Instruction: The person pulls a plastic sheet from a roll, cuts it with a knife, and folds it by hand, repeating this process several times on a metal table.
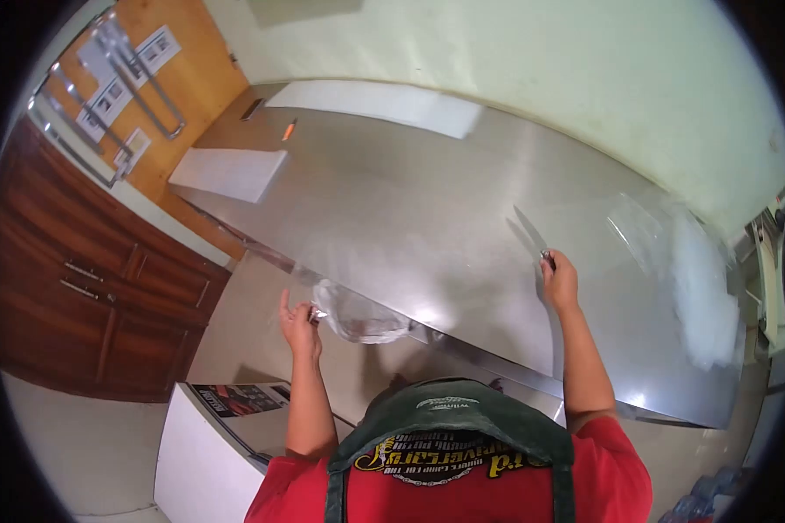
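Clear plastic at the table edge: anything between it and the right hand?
Nothing visible. Only bare steel table lies between the clear plastic, pinched by the left hand, and the right hand holding a blade.

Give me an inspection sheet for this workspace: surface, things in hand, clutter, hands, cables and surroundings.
Surface: steel table, shiny, with glare near its front edge.
Job's things: clear plastic film bunched at the near edge; thin blade lying on the tabletop, pointing away from the person.
Clutter: near white board; far white board; small orange item; plastic heap at the right end.
Hands: left hand pinches the film; right hand grips the blade's handle.
Cables: nothing seen.
Surroundings: wooden cabinets on the left, white box on the floor, pale wall behind.
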